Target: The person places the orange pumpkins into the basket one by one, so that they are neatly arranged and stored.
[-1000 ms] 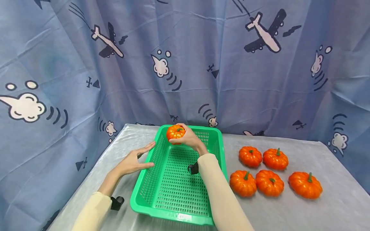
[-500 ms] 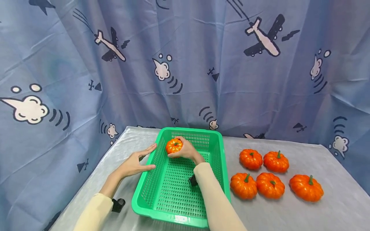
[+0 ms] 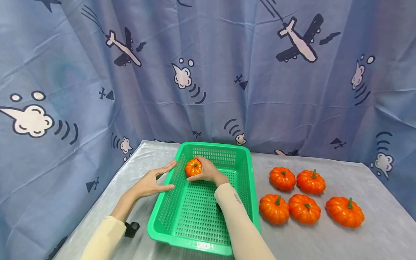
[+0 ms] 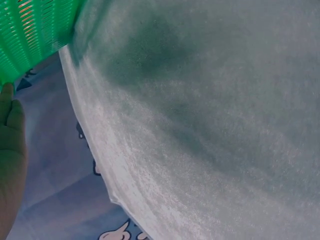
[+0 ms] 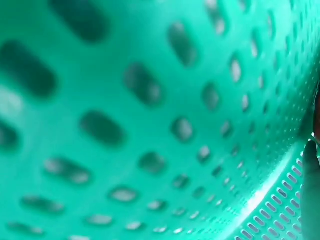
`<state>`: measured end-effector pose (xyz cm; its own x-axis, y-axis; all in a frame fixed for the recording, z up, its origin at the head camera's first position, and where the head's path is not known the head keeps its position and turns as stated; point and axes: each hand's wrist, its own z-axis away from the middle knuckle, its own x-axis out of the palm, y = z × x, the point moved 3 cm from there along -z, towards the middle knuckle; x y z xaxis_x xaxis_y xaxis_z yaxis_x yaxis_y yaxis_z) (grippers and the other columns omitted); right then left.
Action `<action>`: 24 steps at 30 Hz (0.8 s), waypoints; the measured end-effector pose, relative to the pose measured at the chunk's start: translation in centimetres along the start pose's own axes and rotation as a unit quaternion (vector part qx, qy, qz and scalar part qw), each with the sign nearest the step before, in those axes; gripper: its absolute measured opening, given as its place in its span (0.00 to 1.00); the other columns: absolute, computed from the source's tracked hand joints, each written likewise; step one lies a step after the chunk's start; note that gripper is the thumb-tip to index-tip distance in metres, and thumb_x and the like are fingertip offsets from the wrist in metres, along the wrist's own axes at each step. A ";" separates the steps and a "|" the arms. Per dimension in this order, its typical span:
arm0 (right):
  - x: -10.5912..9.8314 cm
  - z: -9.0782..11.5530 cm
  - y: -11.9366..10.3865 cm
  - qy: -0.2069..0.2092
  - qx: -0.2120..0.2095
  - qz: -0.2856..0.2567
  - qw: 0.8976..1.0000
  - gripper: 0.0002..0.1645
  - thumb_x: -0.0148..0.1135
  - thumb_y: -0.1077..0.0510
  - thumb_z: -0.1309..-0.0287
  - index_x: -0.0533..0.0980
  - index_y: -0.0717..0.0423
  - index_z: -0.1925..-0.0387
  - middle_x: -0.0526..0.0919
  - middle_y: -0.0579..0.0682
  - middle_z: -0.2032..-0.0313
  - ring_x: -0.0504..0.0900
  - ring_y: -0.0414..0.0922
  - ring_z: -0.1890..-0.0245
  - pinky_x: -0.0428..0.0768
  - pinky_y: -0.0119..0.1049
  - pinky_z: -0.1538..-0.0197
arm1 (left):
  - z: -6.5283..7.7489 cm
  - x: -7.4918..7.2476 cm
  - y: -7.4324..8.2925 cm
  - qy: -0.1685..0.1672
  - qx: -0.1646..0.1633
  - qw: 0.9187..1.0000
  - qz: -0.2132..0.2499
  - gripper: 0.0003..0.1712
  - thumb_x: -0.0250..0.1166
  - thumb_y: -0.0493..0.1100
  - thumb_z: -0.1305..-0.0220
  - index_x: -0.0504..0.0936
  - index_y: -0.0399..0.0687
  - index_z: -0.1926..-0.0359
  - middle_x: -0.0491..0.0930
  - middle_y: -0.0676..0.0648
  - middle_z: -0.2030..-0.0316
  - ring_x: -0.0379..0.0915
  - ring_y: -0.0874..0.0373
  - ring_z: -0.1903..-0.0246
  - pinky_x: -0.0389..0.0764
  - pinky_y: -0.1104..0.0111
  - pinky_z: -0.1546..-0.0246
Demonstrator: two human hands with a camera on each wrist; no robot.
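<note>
In the head view my right hand (image 3: 209, 170) is down inside a green perforated plastic basket (image 3: 191, 245), in its back left corner. Its thumb and fingers curl round a small glossy orange pumpkin (image 3: 193, 168) with a green stem. Whether the pumpkin rests on the basket's floor cannot be made out. My left hand (image 3: 150, 184), thumb and fingers spread and fairly straight, touches the basket's left rim. In the left wrist view part of that hand (image 4: 11, 150) shows against the basket wall (image 4: 37, 32). Close, blurred basket mesh (image 5: 150, 135) fills most of the right wrist view.
Several more orange pumpkins (image 3: 303, 209) sit on the silvery-grey tabletop (image 3: 292, 242) to the basket's right, a front one close to its side. A blue curtain (image 3: 208, 108) printed with planes hangs behind and to the left.
My right hand has lowered the pumpkin from rim height into the basket's back left corner, moving slightly left. The left hand stays at the rim, and the other pumpkins stay put.
</note>
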<state>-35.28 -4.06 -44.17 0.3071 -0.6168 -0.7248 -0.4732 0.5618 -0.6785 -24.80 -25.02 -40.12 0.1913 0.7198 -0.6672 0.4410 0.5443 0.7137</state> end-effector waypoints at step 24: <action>-1.1 -0.4 -1.5 -0.028 0.007 0.178 0.984 0.62 0.74 0.30 0.65 0.64 0.60 0.34 0.66 0.58 0.38 0.66 0.55 0.39 0.69 0.50 0.37 | -0.1 -0.6 1.1 -0.007 0.008 0.996 -0.084 0.47 0.72 0.55 0.46 0.62 0.48 0.29 0.58 0.47 0.30 0.57 0.44 0.33 0.64 0.45 0.38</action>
<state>-35.22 -4.40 -42.29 0.1691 -0.3489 -0.9218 -0.5482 0.7440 -0.3822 -24.58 -24.84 -38.89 0.1251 0.6126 -0.7804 0.4817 0.6502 0.5876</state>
